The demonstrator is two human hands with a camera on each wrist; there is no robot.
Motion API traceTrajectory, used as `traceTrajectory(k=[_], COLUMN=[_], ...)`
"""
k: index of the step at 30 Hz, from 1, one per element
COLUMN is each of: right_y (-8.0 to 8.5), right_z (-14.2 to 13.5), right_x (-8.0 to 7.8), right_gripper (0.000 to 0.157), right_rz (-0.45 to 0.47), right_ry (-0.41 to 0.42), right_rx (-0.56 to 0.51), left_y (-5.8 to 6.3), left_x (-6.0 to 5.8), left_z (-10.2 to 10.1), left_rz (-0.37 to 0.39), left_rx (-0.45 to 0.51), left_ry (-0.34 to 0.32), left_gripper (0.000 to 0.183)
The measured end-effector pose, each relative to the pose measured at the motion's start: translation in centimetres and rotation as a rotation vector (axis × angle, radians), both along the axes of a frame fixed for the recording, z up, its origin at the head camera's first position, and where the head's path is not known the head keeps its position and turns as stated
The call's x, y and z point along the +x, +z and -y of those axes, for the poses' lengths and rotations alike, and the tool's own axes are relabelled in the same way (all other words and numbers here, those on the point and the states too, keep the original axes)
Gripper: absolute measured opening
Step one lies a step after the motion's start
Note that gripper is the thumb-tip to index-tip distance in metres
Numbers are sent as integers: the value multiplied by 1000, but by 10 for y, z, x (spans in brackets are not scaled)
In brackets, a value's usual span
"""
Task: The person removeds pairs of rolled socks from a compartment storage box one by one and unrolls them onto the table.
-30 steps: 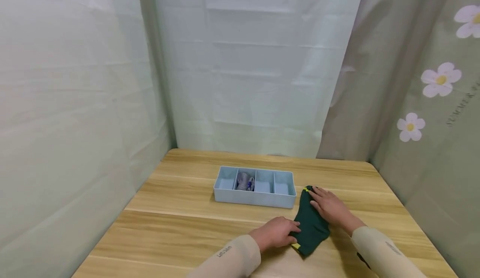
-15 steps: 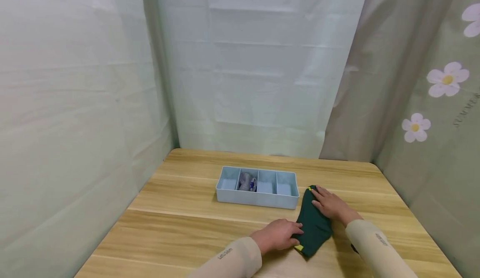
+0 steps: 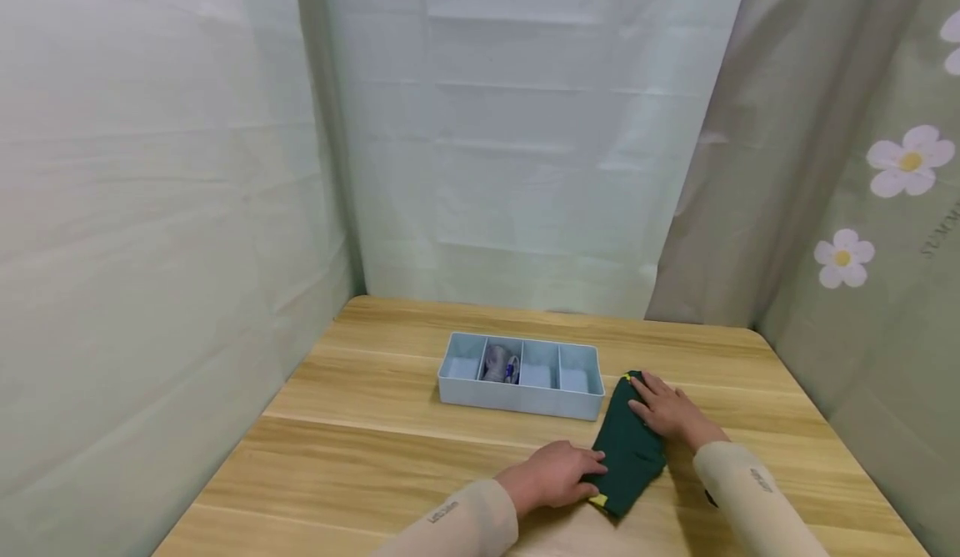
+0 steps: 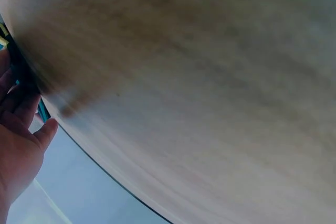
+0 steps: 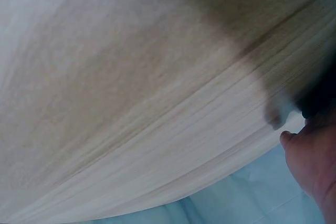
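A dark green piece of cloth [image 3: 630, 453] with small yellow patches lies flat on the wooden table, right of the tray. My left hand [image 3: 558, 472] rests with its fingertips on the cloth's near left edge, by the lower yellow patch. Higher up, the extended fingers of my right hand [image 3: 670, 411] lie on its far end, beside the upper yellow patch. In the left wrist view, the left hand [image 4: 21, 135] shows at the left border with a strip of green cloth past its fingers. Only the thumb side of the right hand [image 5: 312, 156] appears in the right wrist view.
Behind the hands stands a pale blue tray [image 3: 517, 397] with several compartments. One compartment holds a rolled grey cloth [image 3: 496, 363] with a blue mark. Pale curtains [image 3: 510, 165] enclose the table [image 3: 360, 440] at the back and sides.
The head view has swung slightly left, so everything sits a little further right in it. The right forearm has turned a bit. Both hands stay on the green cloth.
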State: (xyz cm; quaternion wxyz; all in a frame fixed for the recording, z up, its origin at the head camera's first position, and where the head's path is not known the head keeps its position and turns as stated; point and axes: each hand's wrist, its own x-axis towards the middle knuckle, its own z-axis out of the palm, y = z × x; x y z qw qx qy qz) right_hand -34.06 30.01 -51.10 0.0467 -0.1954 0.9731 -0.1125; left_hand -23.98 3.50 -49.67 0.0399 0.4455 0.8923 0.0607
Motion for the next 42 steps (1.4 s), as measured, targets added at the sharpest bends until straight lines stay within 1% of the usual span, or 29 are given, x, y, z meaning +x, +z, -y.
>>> traceTrajectory(k=[5,9,13,19,22,27,30,35,39,41,42], right_y=[-1,0,-1,-3,-2,-2,0,3,3,3,2], right_z=[-2,-2,-2,-2,-2,-3,-5,-10,-18,-22,-25], right_x=[3,5,6,9,10,14,17,20,23,25,26], right_gripper=[59,60,60,61,60,57,55,55,51,49,48], right_rz=[5,2,-7,-27,-42,-97,-137,-171,-248,-274,-270], right_ry=[-1,-2,-12,-32,-37,-52,-62,-67,-28,18,41], right_rx=[10,-2,-13,-14,-22,5,39,77,83,75,67], left_y=[0,-1,-3,-4,-4,-4,-4,-9,-12,-12,-11], left_x=[1,1,0,-5,-8,-8,-6,1,6,8,9], left_z=[-2,-3,-2,-1,-1,-5,-11,-23,-29,-30,-30], left_rz=[2,24,32,14,25,32,-6,-92,-107,-90,-79], left_rx=[-4,5,8,14,24,38,38,32,22,10,-2], left_ry=[-15,-8,1,-6,1,39,81,178,232,244,247], left_gripper=[38,37,38,37,37,34,37,46,51,53,53])
